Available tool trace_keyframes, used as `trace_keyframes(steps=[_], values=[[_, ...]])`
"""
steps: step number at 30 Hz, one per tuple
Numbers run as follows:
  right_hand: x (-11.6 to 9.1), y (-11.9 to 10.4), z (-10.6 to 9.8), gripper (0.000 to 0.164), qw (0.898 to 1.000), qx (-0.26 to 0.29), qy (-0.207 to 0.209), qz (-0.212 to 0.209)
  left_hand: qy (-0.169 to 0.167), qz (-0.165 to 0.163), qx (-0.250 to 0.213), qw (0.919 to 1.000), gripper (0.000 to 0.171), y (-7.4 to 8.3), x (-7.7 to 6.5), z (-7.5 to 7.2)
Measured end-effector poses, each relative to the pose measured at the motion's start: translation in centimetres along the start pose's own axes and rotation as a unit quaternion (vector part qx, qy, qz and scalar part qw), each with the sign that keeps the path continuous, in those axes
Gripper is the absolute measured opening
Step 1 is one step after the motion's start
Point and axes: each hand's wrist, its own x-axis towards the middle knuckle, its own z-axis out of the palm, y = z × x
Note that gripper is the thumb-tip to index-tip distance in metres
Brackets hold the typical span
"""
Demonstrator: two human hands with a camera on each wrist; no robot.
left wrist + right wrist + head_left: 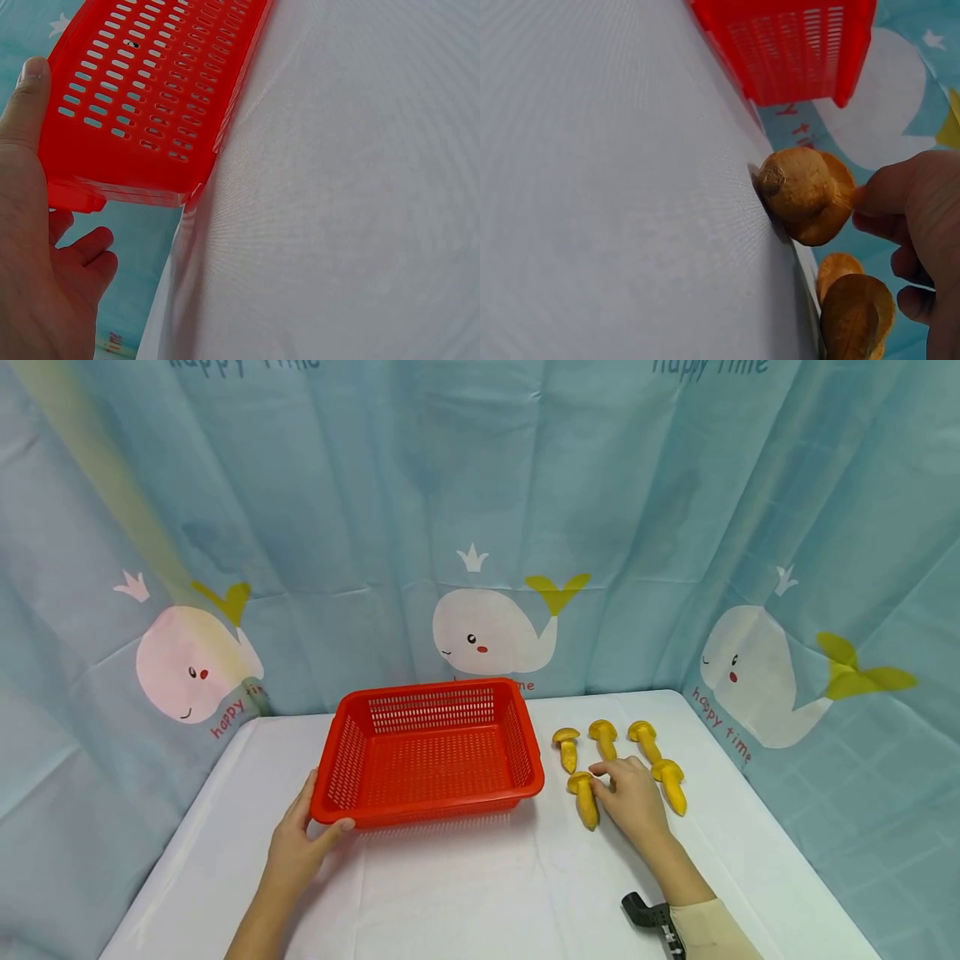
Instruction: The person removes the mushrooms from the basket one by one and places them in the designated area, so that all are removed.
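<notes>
A red plastic basket (pixel 431 814) with slotted walls stands on the white table. My left hand (pixel 296 852) holds its near left corner, the thumb (pixel 30 94) against the outside of the near wall and other fingers curled below the rim. To the right of the basket lie several yellow-brown mushrooms. My right hand (pixel 633 797) pinches the cap edge of the nearest mushroom (pixel 587 806) between thumb and forefinger; its remaining fingers are bent. In the right wrist view that mushroom (pixel 799 187) points its stem end at the camera and touches the white surface.
Behind the right hand lie a short mushroom (pixel 567 752) and another mushroom (pixel 603 739); two more lie farther right, one mushroom (pixel 671 789) close beside the hand. A whale-print curtain (pixel 360 527) hangs along the table's back and sides. A black device (pixel 648 914) is strapped on the right wrist.
</notes>
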Motion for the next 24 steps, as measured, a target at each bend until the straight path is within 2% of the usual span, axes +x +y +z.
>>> trace_keyframes(steps=[7,17,24], values=[[0.2,0.4,-0.3,0.016,0.999,0.013,0.028,-0.011,0.007,0.006,0.011,0.9999,0.105,0.3,0.1,-0.1],[0.3,-0.2,-0.9,0.015,0.999,0.028,0.026,0.004,0.007,0.010,0.007,0.9999,0.104,0.5,0.0,-0.1],[0.5,-0.5,-1.2,0.016,0.998,0.037,0.041,-0.004,0.008,0.007,0.007,0.9999,0.104,0.5,-0.1,-0.2]])
